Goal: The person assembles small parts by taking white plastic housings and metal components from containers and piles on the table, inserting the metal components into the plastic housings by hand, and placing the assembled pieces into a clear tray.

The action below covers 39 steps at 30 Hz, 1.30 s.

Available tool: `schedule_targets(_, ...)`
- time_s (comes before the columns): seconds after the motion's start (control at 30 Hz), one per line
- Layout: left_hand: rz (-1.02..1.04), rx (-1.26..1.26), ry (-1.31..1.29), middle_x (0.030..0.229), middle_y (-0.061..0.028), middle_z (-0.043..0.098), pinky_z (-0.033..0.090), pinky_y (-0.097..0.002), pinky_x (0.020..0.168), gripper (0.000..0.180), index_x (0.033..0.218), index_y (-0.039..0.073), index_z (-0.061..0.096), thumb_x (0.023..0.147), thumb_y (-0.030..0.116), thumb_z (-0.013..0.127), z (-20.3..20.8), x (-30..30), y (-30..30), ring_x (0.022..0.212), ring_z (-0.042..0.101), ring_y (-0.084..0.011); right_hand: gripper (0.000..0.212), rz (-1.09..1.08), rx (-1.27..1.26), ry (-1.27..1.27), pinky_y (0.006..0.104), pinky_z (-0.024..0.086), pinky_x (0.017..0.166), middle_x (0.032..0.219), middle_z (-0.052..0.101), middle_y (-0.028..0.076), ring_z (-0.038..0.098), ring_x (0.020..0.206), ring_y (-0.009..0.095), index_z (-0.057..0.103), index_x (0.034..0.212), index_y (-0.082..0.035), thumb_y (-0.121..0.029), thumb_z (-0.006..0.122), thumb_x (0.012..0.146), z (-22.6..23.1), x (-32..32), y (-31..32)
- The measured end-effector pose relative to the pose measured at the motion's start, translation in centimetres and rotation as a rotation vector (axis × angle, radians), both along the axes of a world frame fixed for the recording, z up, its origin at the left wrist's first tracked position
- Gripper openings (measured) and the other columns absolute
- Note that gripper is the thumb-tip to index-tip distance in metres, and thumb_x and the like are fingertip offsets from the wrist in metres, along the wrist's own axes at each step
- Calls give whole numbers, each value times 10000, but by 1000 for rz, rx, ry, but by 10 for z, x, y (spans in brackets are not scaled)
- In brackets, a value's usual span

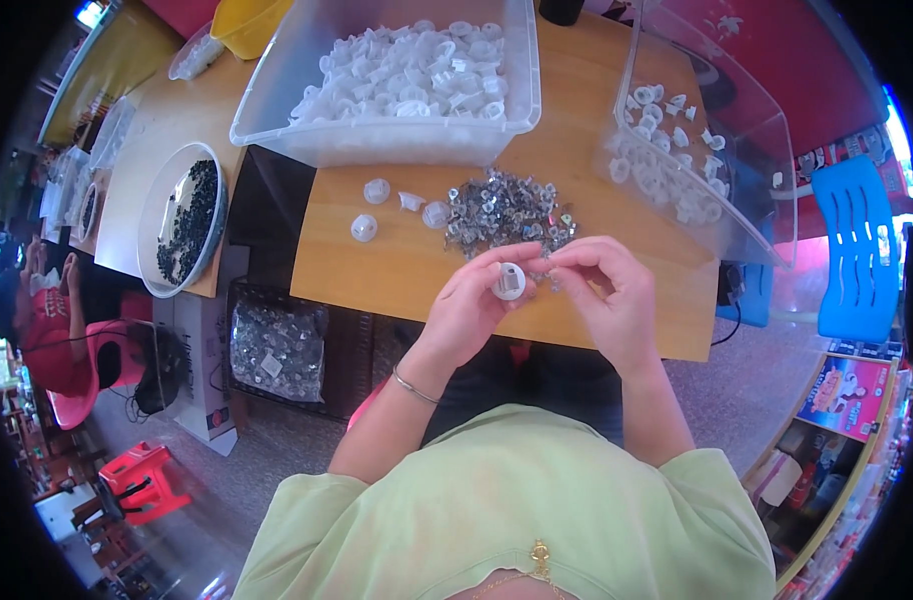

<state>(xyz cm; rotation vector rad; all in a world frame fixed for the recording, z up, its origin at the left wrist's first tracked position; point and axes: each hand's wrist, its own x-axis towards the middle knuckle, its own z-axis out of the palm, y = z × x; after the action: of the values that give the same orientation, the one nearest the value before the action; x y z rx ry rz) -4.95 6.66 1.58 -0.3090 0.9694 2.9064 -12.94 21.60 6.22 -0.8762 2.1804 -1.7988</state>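
My left hand (459, 312) is closed around a small white round plastic cap (511, 283), with a grey metal-looking insert in its face. Close beside it, the thumb and forefinger of my right hand (622, 308) come together in a pinch. Whatever they hold is too small to make out. Just beyond my fingers lies a pile of small shiny metal pieces (497, 212) on the wooden table (567, 330). Several loose white plastic pieces (364, 228) sit to the left of that pile.
A large clear bin (377, 145) full of white plastic pieces stands at the back. Another clear bin (767, 215), at right, holds fewer. On the left, a white basin (149, 240) contains small black parts, above a bag of metal pieces (277, 345). A person (62, 320) sits far left.
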Motion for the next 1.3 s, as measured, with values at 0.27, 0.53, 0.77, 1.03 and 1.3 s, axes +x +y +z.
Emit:
schedule_targets(0.27, 96, 72, -29, 1274, -205, 473, 433, -305, 947, 441, 1351, -48, 307, 957, 146, 346, 6, -4, 4, 1118, 511, -206, 113, 57, -78, -102, 250, 525, 728, 917, 609, 91, 625, 830, 156, 622, 904, 30, 60, 617, 795, -6, 2, -3)
schedule_targets(0.53, 86, 77, 49, 1250, -177, 495, 432, -308, 960, 410, 1345, -12, 343, 952, 86, 406, 12, -7, 7, 1113, 524, -204, 113, 44, -83, -144, 241, 525, 715, 900, 609, 84, 623, 830, 141, 613, 903, 32, 52, 626, 793, -4, -1, 0)
schedule_targets(0.77, 123, 60, 99, 1250, -148, 501, 464, -337, 919, 438, 1333, 8, 375, 911, 42, 486, 13, -3, 8, 1097, 532, -205, 105, 17, -144, -134, 247, 515, 709, 865, 595, 70, 613, 810, 144, 628, 873, 10, 50, 641, 776, 3, 2, -1)
schedule_targets(1.03, 160, -38, 205, 1236, -161, 512, 458, -338, 916, 371, 1197, 44, 489, 842, -29, 568, 17, 2, 12, 1098, 529, -204, 115, 3, -141, -36, 231, 465, 606, 838, 585, 58, 576, 726, 124, 645, 842, -16, 47, 666, 749, 4, 3, 2)
schedule_targets(1.3, 178, -25, 295, 1223, -189, 515, 437, -361, 948, 348, 1154, 50, 469, 834, -50, 560, 17, 4, 12, 1130, 515, -240, 124, 33, -132, 46, 237, 475, 602, 825, 584, 68, 584, 687, 136, 644, 841, -23, 42, 675, 741, 11, 8, 3)
